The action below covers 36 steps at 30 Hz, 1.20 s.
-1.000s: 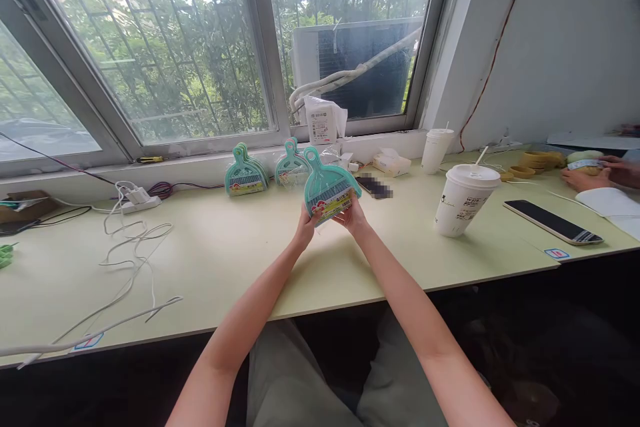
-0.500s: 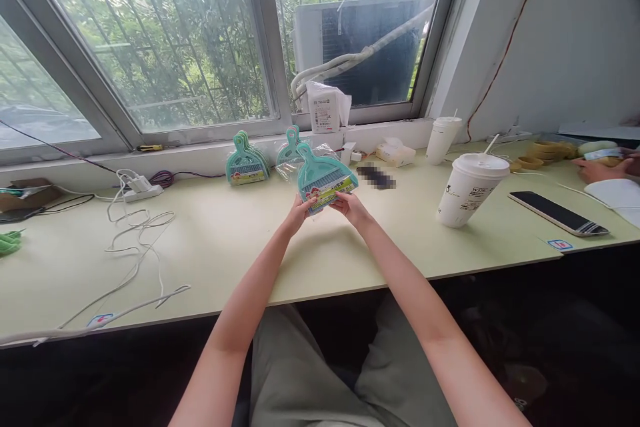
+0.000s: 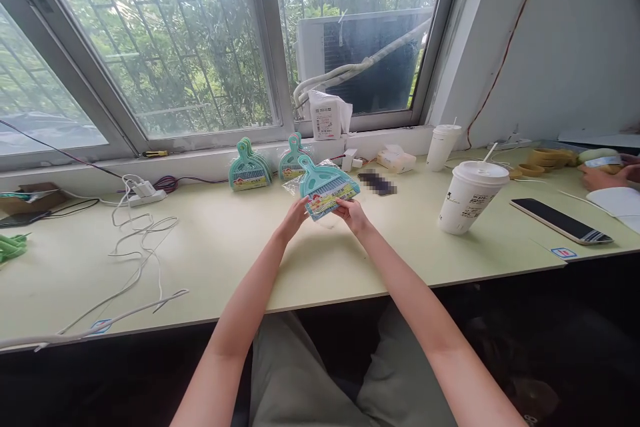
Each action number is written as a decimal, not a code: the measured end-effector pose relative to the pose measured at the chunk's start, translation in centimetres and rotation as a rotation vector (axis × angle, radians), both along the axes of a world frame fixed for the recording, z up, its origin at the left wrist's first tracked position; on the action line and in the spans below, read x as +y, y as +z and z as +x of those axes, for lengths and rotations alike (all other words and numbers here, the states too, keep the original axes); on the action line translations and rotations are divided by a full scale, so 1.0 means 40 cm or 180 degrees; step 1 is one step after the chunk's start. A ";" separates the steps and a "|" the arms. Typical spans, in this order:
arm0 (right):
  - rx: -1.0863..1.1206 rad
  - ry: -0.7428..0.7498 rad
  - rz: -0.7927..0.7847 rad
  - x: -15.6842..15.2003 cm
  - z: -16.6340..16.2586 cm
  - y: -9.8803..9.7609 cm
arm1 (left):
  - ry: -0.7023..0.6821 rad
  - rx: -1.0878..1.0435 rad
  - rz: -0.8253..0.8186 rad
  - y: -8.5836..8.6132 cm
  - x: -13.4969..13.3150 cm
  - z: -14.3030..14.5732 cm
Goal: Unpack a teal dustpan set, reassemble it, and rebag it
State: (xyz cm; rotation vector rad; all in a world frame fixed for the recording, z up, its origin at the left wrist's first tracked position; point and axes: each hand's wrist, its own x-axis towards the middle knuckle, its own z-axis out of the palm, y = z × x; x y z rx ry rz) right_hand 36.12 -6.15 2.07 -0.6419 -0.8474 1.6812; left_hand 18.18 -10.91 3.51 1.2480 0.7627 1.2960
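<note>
Both hands meet over the middle of the bench (image 3: 320,267), each grip closed on the lower edge of one packaged teal dustpan set (image 3: 326,187). The left hand (image 3: 294,215) pinches the left corner of its printed label, the right hand (image 3: 353,212) the right corner; the set is lifted clear of the bench, tilted, handle pointing up and away to the left. Its clear wrapper sticks out around the grip.

Just beyond the grip, against the window ledge, lean two stacks of the same dustpan sets: one (image 3: 295,161) straight behind the held one, another (image 3: 250,172) further left. Right of the grip lies a blurred dark item (image 3: 377,182), then a white lidded cup with a straw (image 3: 468,195) and a dark phone (image 3: 560,220). Far right, another person's hands (image 3: 607,173) rest by tape rolls (image 3: 543,159). Left of the grip, white cables (image 3: 140,240) trail from a power strip (image 3: 145,195). On the ledge behind stand a tissue pack (image 3: 326,117) and a second cup (image 3: 444,145)
</note>
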 end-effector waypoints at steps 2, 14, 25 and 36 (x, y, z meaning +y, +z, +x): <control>-0.0022 -0.0051 -0.0015 -0.003 -0.004 -0.001 | 0.0118 -0.0200 -0.0067 -0.005 0.004 0.028; -0.0106 0.0048 -0.0165 0.015 0.009 -0.006 | 0.0348 0.0094 -0.0060 -0.016 0.005 0.048; -0.0213 0.0097 -0.0367 0.020 0.008 -0.003 | 0.0327 0.0626 -0.0143 -0.007 -0.007 0.031; -0.2215 -0.1418 0.1094 0.053 0.080 -0.021 | 0.0955 -0.0447 -0.0900 -0.029 0.045 -0.057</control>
